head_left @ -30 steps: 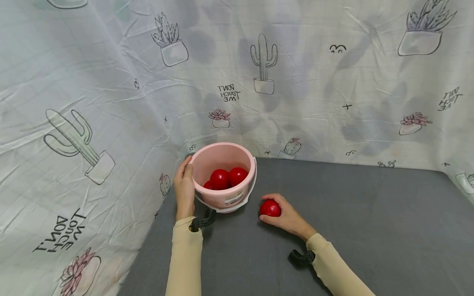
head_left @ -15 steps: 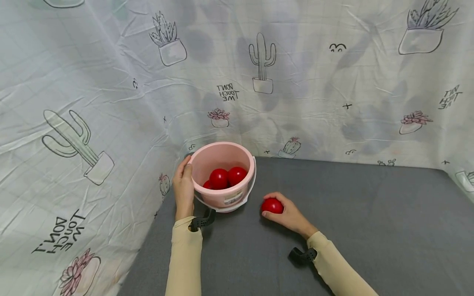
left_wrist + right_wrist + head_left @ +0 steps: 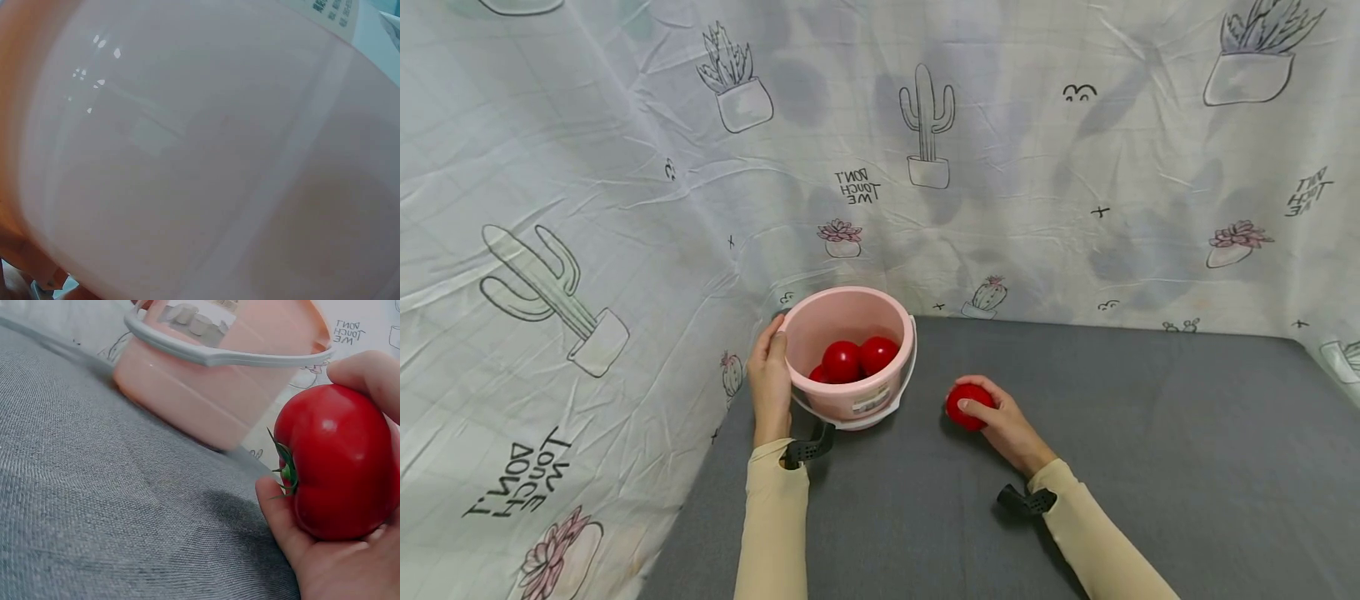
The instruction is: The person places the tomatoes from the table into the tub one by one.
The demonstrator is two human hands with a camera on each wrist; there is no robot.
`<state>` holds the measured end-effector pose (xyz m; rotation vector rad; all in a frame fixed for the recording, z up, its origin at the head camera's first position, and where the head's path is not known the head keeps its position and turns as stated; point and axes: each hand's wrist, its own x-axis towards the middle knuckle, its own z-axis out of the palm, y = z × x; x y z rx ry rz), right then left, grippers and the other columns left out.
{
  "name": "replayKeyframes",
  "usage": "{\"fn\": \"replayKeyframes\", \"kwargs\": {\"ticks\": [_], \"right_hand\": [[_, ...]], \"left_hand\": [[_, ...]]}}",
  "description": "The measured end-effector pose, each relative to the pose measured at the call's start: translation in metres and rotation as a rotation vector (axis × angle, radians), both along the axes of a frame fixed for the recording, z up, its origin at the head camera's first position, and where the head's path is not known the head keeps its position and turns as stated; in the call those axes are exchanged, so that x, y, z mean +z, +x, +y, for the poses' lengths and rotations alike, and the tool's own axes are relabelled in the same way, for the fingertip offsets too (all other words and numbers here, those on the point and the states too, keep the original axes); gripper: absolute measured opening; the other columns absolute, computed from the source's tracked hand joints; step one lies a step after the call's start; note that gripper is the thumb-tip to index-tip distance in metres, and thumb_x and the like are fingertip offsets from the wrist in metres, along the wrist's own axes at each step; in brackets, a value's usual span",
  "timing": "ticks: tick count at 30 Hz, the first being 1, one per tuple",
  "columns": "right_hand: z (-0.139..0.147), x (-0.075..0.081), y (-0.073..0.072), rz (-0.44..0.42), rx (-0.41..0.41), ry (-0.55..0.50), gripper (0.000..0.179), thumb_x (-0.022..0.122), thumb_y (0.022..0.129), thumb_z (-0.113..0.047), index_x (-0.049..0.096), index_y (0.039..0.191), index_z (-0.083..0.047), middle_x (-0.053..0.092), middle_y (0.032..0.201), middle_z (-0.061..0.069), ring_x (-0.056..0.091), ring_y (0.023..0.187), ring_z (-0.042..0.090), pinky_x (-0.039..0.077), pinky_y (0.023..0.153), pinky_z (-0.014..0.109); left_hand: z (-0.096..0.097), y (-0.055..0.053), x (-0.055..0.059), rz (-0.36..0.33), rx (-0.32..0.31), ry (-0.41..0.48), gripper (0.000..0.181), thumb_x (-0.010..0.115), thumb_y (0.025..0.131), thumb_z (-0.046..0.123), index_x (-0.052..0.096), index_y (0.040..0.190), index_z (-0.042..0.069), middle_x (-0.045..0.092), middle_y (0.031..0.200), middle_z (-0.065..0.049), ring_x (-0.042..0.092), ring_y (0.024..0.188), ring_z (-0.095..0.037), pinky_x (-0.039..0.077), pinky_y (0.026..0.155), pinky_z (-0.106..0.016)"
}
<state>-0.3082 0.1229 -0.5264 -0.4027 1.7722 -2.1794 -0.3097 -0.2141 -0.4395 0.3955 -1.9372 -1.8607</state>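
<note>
My right hand [image 3: 1011, 429] grips a red tomato [image 3: 972, 407] on the right of the bucket. The right wrist view shows this tomato [image 3: 340, 459] held between thumb and fingers, its green stem turned leftward, above its shadow on the cloth. My left hand [image 3: 771, 387] holds the left side of a pink bucket [image 3: 850, 402] near its rim; some of its fingers are hidden. Three round red things [image 3: 841, 362] lie in the bucket, one mostly covered. The bucket's pale wall [image 3: 187, 144] fills most of the left wrist view.
Grey cloth [image 3: 1120, 450] covers the table. A white curtain [image 3: 1022, 192] printed with cacti rises behind and on the left. The bucket's white handle [image 3: 904, 392] hangs down its front right side. Each wrist carries a black band [image 3: 1028, 502].
My right hand has moved right and slightly away from me with the tomato, its thumb now across the tomato's front. The left hand and bucket stay nearly still; the view shifts slightly.
</note>
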Motion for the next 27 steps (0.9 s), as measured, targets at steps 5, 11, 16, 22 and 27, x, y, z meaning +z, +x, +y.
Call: {"fn": "replayKeyframes", "kwargs": {"ticks": [5,11,16,22,27], "right_hand": [[0.0005,0.0011,0.0007,-0.019,-0.008,-0.034,0.041,0.059,0.101,-0.010,0.045,0.138,0.001,0.060,0.132,0.012,0.062,0.114,0.012,0.055,0.095,0.026],[0.0011,0.0030,0.0033,-0.037,-0.007,-0.036,0.044,0.059,0.101,-0.010,0.042,0.140,0.002,0.059,0.136,0.015,0.063,0.116,0.010,0.055,0.097,0.025],[0.0010,0.0027,0.0045,-0.046,0.005,-0.048,0.044,0.058,0.101,-0.011,0.042,0.141,0.002,0.059,0.136,0.014,0.063,0.117,0.010,0.054,0.098,0.026],[0.0002,0.0027,0.0037,-0.051,0.011,-0.044,0.047,0.057,0.102,-0.013,0.039,0.142,0.004,0.059,0.135,0.014,0.062,0.117,0.011,0.054,0.099,0.026],[0.0001,0.0021,0.0014,-0.065,-0.008,-0.031,0.046,0.058,0.101,-0.014,0.041,0.141,0.002,0.058,0.137,0.014,0.062,0.117,0.011,0.054,0.099,0.026]], "left_hand": [[0.0004,0.0003,0.0009,-0.002,-0.002,-0.004,0.042,0.043,0.107,0.032,0.054,0.148,0.027,0.050,0.154,0.004,0.045,0.141,-0.020,0.039,0.120,-0.046],[0.0005,0.0006,-0.0002,-0.009,-0.006,-0.004,0.043,0.043,0.107,0.033,0.054,0.148,0.026,0.050,0.155,0.003,0.045,0.141,-0.021,0.038,0.120,-0.047],[-0.0003,0.0009,-0.0018,-0.003,-0.012,0.002,0.043,0.042,0.107,0.033,0.053,0.148,0.024,0.049,0.155,0.002,0.044,0.142,-0.022,0.038,0.120,-0.047],[-0.0012,0.0013,-0.0013,-0.004,-0.007,-0.002,0.043,0.043,0.107,0.034,0.053,0.148,0.025,0.051,0.154,0.003,0.046,0.140,-0.021,0.039,0.119,-0.046],[-0.0007,0.0013,-0.0002,-0.008,-0.005,-0.008,0.043,0.042,0.107,0.034,0.053,0.148,0.027,0.050,0.154,0.003,0.046,0.140,-0.021,0.039,0.119,-0.047]]}}
